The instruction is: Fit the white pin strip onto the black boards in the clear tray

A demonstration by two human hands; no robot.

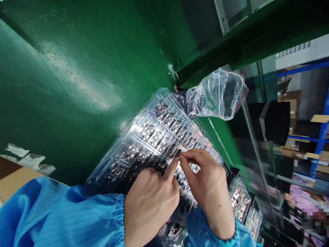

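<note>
A transparent plastic tray (151,144) lies tilted across the view, its compartments holding rows of small dark circuit boards. My right hand (208,181) is over the tray's lower right part, with thumb and fingers pinched on one small black board (178,153). My left hand (151,202) is just to the left, its index finger stretched toward that board and its tip touching the tray beside it. Both wrists end in blue gathered sleeves (61,219). The boards under my palms are hidden.
A transparent zip bag (217,94) with dark contents lies beyond the tray against a green-painted surface (77,85). More stacked board trays (240,199) sit at the right. Cardboard (15,181) shows at lower left, and blue shelving with boxes (318,144) at far right.
</note>
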